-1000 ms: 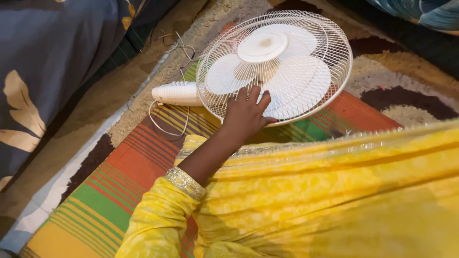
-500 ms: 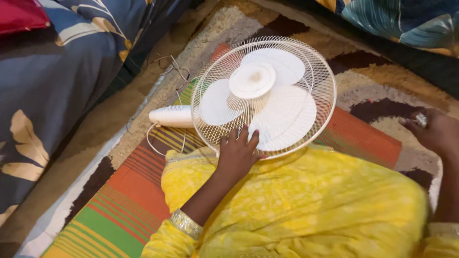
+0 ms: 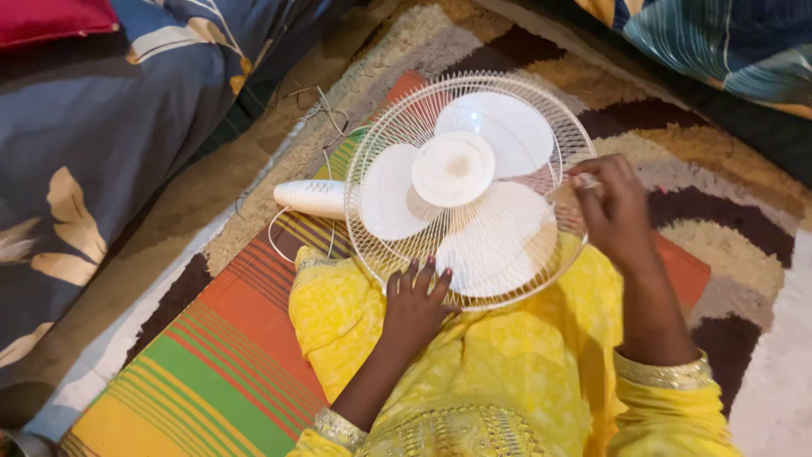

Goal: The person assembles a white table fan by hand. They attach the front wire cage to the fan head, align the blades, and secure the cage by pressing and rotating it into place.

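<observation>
- Lying face-up on the person's lap over a striped mat, a white fan with wire guard; its motor housing points left
- Left hand: fingers spread, resting on the guard's near rim
- Right hand: fingertips pinched at the guard's right rim, perhaps on a small clip; too blurred to tell
- White cord loops beside the housing
</observation>
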